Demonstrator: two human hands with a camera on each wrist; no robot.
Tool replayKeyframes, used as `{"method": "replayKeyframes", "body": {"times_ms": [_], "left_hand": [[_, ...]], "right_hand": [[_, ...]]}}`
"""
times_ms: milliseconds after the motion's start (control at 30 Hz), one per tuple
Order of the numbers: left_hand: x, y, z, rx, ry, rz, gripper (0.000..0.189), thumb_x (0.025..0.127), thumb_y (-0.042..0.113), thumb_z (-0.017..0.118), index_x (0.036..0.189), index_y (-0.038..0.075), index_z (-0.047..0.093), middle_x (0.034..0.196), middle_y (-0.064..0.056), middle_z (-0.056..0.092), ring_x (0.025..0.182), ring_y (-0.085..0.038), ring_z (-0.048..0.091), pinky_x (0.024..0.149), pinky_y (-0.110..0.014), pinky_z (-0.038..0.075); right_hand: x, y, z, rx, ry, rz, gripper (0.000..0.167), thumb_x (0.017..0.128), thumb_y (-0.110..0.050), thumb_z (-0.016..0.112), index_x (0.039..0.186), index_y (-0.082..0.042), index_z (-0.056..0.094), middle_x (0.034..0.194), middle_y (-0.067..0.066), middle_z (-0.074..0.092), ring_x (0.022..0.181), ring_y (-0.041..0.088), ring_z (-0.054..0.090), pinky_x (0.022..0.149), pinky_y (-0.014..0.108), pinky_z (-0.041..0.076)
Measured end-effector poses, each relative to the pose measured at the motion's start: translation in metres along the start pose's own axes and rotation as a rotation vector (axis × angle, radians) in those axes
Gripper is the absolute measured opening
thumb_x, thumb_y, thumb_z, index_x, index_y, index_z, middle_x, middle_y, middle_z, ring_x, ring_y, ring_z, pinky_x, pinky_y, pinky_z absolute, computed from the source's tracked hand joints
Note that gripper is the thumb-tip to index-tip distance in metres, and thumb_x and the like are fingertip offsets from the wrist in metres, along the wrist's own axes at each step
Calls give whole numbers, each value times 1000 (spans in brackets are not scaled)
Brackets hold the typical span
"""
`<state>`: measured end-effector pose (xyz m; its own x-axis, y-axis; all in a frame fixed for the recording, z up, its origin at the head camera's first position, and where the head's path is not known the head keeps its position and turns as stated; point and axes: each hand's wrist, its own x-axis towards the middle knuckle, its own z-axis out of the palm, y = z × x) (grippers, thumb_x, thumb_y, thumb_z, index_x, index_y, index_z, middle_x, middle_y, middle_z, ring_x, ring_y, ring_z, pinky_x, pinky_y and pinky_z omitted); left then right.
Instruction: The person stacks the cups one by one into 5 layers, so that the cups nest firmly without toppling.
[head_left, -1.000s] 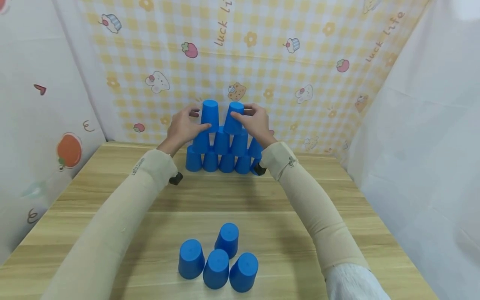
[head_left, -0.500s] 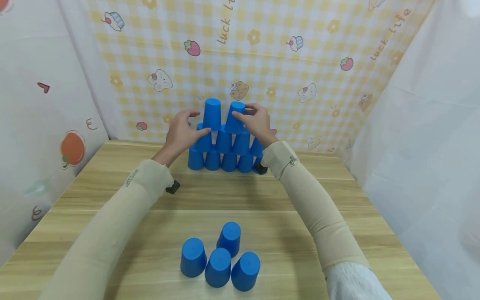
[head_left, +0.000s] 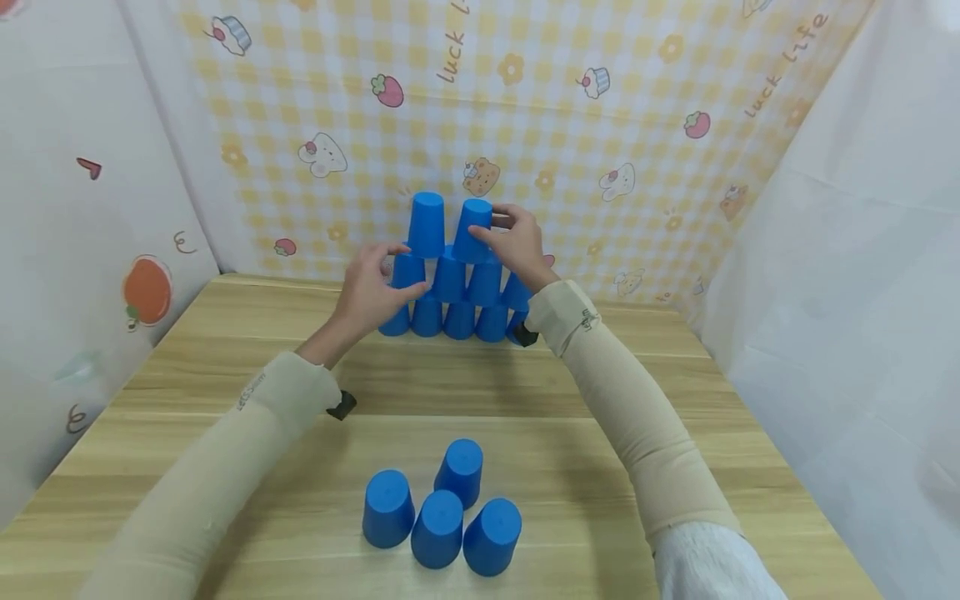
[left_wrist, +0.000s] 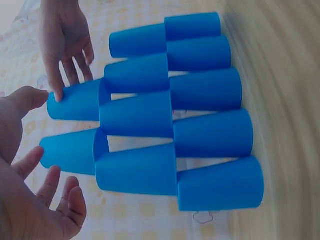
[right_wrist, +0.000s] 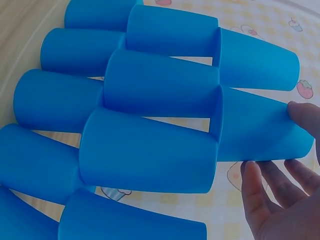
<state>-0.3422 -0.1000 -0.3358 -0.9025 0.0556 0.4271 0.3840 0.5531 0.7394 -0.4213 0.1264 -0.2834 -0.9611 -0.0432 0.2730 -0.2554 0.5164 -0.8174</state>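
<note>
Cups [head_left: 450, 277] smooth matt plastic; tabletop [head_left: 435, 379] smooth, wood-grained; backdrop [head_left: 570, 125] creased cloth

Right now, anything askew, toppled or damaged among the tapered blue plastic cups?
Nothing stands out: the stacked blue cups sit in even rows without visible damage, and the four loose cups stand mouth-down on the wood-grain table.

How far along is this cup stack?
Done: bottom row of five, second row of four. In hand: right hand holds one of two third-row cups; left hand holds nothing. Remaining: four loose cups in front, probably for building higher.
</note>
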Motion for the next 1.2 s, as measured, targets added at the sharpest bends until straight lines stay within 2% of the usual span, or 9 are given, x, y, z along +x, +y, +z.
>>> {"method": "replayKeyframes", "body": {"times_ms": [267,467,667,767,833,933,1067,1200], "left_hand": [[-15,3,6,-34,-74,4,59,87,31,78,133,5,54,135,-21,48,114,-41,53,87,-55,51],[-21,5,8,-40,-98,15,60,86,32,79,133,5,54,133,-20,50,112,-39,53,86,-52,52],[-29,4,11,-53,-145,23,61,85,32,80,133,6,54,132,-18,53,110,-37,55,86,-52,52],[-33,3,13,-64,-171,14,61,85,32,80,133,6,54,134,-18,53,111,-36,56,88,-53,52],[-36,3,15,-64,-188,11,61,85,32,80,133,5,54,134,-18,53,112,-36,56,89,-54,52],[-38,4,16,-71,-209,12,61,85,33,80,133,6,55,132,-16,54,112,-36,57,88,-53,52],[-41,6,17,-97,-232,49,55,85,29,81,130,9,57,131,-13,56,109,-33,58,83,-49,54],[-46,3,18,-147,-300,105,50,87,27,79,130,12,58,133,-8,56,104,-27,60,75,-42,55]], "right_hand": [[0,0,0,-22,9,-13,62,88,-43,74,140,-16,53,135,5,61,118,22,62,96,40,52],[2,5,-2,4,-6,-27,62,88,-42,74,141,-16,52,137,5,60,118,22,62,95,39,52],[-4,11,-6,19,-2,-33,63,88,-41,74,141,-15,52,138,3,60,118,22,63,97,44,51],[-8,14,-8,12,-16,-57,61,89,-40,73,140,-13,53,139,4,59,117,23,63,95,42,52],[-10,15,-9,21,-23,-79,59,90,-37,74,139,-12,54,139,6,59,115,24,64,89,39,55],[-13,16,-12,38,-20,-102,55,90,-33,74,137,-11,56,138,8,59,112,25,65,89,38,55],[-22,17,-15,77,11,-111,51,90,-29,75,134,-9,59,135,10,61,111,27,66,93,40,53],[-37,19,-15,107,15,-100,47,90,-25,75,132,-7,60,133,11,62,112,29,65,95,41,52]]}}
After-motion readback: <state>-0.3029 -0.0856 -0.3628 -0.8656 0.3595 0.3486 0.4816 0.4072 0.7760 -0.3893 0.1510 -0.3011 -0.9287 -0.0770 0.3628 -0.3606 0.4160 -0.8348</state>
